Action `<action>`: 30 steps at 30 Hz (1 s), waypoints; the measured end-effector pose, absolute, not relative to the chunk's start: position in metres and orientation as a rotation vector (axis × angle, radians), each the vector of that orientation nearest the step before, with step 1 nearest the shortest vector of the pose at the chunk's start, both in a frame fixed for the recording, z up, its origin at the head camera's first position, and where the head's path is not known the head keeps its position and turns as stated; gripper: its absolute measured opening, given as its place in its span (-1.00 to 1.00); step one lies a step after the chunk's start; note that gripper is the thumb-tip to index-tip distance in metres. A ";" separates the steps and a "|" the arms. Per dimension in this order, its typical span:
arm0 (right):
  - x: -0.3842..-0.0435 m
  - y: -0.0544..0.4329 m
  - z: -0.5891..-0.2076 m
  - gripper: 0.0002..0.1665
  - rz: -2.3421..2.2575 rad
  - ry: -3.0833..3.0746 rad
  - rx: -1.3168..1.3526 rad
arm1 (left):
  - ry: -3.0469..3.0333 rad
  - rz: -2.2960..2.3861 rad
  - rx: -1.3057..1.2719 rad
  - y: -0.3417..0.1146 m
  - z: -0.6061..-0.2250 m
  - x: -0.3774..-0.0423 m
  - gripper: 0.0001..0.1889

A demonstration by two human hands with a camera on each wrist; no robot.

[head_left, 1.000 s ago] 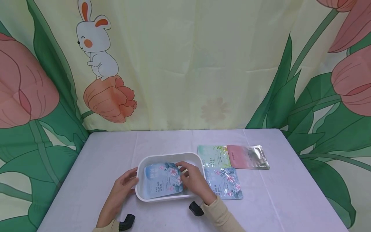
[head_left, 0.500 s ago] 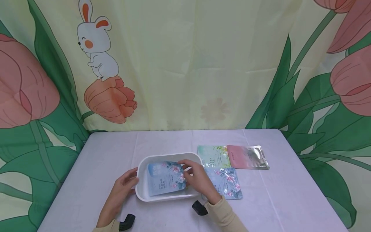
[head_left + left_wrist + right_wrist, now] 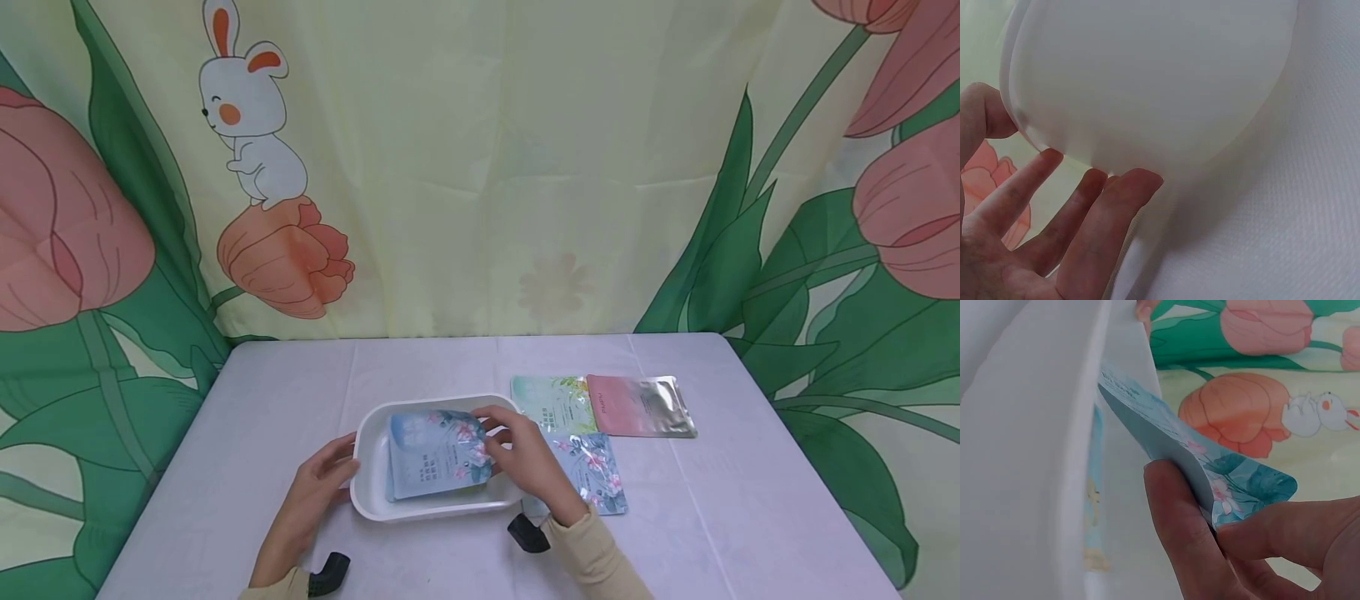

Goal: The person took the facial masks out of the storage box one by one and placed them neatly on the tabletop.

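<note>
A white plastic tray (image 3: 420,510) stands on the table with a blue floral sheet mask packet (image 3: 435,454) tilted up inside it. My right hand (image 3: 525,454) pinches that packet's right edge between thumb and fingers. In the right wrist view the packet (image 3: 1166,425) slants upward, its pale back facing the tray wall. Another packet (image 3: 1094,487) shows partly below it inside the tray. At the tray's left end my left hand (image 3: 322,475) holds the rim. The left wrist view has its fingers (image 3: 1094,237) against the outer wall.
Right of the tray lie a green floral packet (image 3: 555,404), a pink and silver packet (image 3: 641,407) and a blue floral packet (image 3: 588,471), partly behind my right hand. A white cloth (image 3: 292,383) covers the table. Behind it hangs a printed curtain (image 3: 450,167).
The right hand has moved right and slightly up, drawing the pinched packet with it and lifting its edge. My left hand and the tray have stayed put.
</note>
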State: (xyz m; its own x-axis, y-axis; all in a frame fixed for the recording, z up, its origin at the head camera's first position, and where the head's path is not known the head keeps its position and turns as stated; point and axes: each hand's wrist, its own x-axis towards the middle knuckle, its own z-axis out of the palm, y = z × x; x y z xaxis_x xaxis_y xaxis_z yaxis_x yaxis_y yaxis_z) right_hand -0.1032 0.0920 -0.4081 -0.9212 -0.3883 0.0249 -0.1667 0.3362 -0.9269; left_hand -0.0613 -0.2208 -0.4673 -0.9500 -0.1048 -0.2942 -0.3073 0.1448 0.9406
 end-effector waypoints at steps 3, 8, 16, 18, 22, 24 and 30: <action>-0.104 0.096 -0.407 -0.49 -1.621 2.407 -0.494 | 2.250 1.923 -0.399 -0.221 -0.467 -0.061 -0.39; -0.106 0.102 -0.404 -0.49 -1.623 2.424 -0.455 | 2.253 1.926 -0.387 -0.221 -0.468 -0.060 -0.39; -0.106 0.112 -0.401 -0.50 -1.648 2.434 -0.427 | 2.255 1.909 -0.424 -0.220 -0.468 -0.062 -0.42; -0.104 0.115 -0.399 -0.50 -1.653 2.436 -0.427 | 2.255 1.908 -0.425 -0.220 -0.468 -0.063 -0.42; -0.104 0.122 -0.397 -0.50 -1.664 2.431 -0.416 | 2.257 1.906 -0.430 -0.220 -0.468 -0.063 -0.41; -0.105 0.125 -0.396 -0.50 -1.664 2.430 -0.413 | 2.256 1.905 -0.432 -0.220 -0.468 -0.063 -0.41; -0.107 0.136 -0.393 -0.50 -1.662 2.417 -0.394 | 2.258 1.912 -0.428 -0.219 -0.467 -0.062 -0.41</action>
State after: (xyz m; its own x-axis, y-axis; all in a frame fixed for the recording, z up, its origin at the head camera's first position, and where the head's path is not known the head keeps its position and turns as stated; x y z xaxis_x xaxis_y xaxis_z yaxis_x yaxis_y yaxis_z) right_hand -0.1070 0.1358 -0.3933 -0.9483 -0.3175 0.0005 -0.1140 0.3392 -0.9338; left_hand -0.0620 -0.2192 -0.4669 -0.9478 -0.1187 -0.2961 -0.3116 0.1458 0.9390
